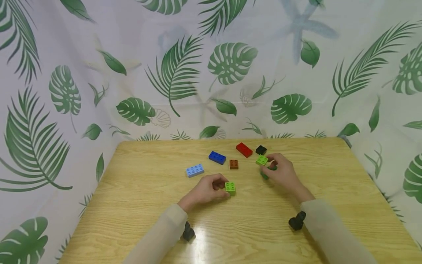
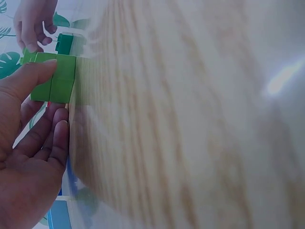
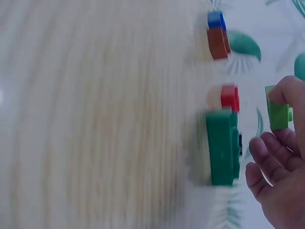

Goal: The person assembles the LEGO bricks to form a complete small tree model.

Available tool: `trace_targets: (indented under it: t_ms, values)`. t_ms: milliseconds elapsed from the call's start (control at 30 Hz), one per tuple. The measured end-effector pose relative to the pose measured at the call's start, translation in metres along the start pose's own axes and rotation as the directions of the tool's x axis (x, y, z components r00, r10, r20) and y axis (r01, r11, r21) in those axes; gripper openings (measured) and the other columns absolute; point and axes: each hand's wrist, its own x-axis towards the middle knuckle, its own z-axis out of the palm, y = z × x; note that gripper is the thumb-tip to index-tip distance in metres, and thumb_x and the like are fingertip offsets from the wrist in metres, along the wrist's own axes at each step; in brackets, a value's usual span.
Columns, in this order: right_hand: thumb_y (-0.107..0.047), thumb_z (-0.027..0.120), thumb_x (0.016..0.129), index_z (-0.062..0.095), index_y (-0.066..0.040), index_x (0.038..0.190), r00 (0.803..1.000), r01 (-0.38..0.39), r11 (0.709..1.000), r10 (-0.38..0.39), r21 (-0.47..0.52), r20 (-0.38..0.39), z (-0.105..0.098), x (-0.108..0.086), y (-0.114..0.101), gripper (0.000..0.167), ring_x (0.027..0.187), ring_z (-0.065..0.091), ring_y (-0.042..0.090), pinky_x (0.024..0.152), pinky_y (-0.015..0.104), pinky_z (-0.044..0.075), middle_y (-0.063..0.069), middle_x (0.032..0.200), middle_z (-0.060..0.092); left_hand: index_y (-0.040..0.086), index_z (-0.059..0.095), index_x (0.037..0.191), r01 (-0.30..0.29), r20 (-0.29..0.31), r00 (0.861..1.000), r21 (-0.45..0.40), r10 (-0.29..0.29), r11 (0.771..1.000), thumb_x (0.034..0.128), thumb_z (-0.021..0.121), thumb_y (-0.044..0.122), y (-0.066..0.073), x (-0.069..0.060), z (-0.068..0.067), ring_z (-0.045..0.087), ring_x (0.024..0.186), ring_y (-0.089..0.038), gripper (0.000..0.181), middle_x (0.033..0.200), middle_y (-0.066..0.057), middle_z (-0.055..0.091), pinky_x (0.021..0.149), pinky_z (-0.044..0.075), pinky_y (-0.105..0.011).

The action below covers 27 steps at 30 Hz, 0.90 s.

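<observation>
Wood-grain tabletop (image 1: pixel 250 227) in front of you, lit with a glare patch near your sleeves. Nearest: your left hand (image 1: pixel 209 189) pinches a lime-green 2x2 stack (image 1: pixel 230 188) low at the surface; its side seam in the left wrist view suggests two bricks already joined. A little farther, light-blue 2x4 brick (image 1: pixel 195 170), loose on the wood. Your right hand (image 1: pixel 284 172) grips a lime-green 2x2 brick (image 1: pixel 262 160) between thumb and fingers, raised off the table and apart from your stack. Dark-green brick (image 3: pixel 221 148) sits below that hand, partly hidden from above. Beyond: brown brick (image 1: pixel 233 164), blue 2x4 brick (image 1: pixel 217 157), then black brick (image 1: pixel 261 150) and red 2x4 brick (image 1: pixel 244 150). Leaf-print sheet (image 1: pixel 227 64) at the back.

Progress, as judged: early. One small lime join looks made; your right-hand brick is unattached, and six other colours lie separate, none visibly joined.
</observation>
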Motion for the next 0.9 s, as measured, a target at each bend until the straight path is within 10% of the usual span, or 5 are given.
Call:
trace_targets:
  t_ms: [900]
  values:
    - [-0.013,0.08,0.093,0.07,-0.004,0.129,0.941,0.235,0.966,-0.253,0.107,0.224,0.043,-0.019,-0.059,0.038,0.089,0.064,0.02,0.073,0.026,0.053,0.009,0.114,0.069,0.014,0.071,0.126,-0.003,-0.015,1.0,0.022,0.003,1.0,0.0911,0.085,0.024,-0.002,0.002,0.002,0.065,0.099,-0.01,0.038,0.11,0.0,0.072,0.088,0.055,-0.025]
